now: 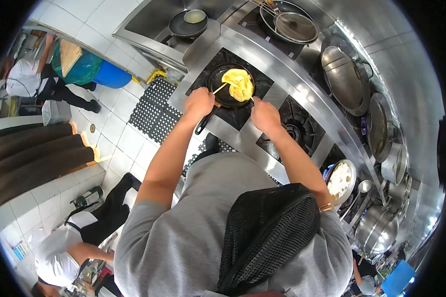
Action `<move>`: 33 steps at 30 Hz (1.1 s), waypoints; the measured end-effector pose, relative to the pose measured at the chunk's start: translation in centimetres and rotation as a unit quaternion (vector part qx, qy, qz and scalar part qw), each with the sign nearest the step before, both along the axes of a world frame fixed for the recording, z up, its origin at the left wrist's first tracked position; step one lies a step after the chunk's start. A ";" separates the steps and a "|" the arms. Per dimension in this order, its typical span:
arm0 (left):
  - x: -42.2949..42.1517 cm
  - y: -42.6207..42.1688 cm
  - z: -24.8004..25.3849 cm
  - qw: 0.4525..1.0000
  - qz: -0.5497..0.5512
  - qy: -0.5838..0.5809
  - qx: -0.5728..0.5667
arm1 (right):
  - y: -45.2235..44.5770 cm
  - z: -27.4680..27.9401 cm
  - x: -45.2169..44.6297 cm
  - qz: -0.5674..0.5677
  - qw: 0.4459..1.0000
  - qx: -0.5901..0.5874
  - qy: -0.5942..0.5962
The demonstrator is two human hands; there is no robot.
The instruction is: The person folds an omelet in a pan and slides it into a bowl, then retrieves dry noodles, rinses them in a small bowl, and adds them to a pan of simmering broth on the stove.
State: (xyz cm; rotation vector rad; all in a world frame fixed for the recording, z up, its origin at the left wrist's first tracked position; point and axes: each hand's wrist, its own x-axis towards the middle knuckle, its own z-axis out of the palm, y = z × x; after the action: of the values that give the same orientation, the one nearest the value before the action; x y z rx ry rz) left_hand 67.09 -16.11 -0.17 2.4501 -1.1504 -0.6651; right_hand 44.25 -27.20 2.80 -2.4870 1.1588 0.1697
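Note:
A folded yellow omelette (241,86) lies in a black frying pan (218,79) on the stove, toward the pan's right side. My left hand (199,103) is closed on a thin wooden stick (221,88), its tip reaching the omelette's left edge. The pan's black handle (206,120) points down and left, just below that hand. On the right of the pan, my right hand (265,116) is closed around a thin utensil, mostly hidden by the fingers; its end meets the omelette's lower right edge.
A burner grate (295,129) sits right of the pan. Farther right, a pan of white food (340,182) stands over a blue flame. Large lidded pans (346,81) line the back. Co-workers (59,255) stand at the left, beyond a black rubber mat (151,110).

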 end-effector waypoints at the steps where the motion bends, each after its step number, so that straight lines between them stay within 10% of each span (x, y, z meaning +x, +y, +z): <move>1: -0.1 -0.3 -0.1 1.000 0.003 -0.001 -0.017 | -0.1 -0.3 0.2 0.005 1.000 0.002 -0.004; 33: 1.6 4.8 0.4 0.998 0.007 -0.017 -0.055 | 1.7 1.8 -4.9 -0.011 0.995 0.006 -0.094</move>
State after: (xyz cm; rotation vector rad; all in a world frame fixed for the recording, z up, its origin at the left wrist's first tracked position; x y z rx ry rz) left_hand 68.70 -11.35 0.22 2.3843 -1.1503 -0.5434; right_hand 39.36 -25.48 4.57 -2.4177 1.1024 -0.0628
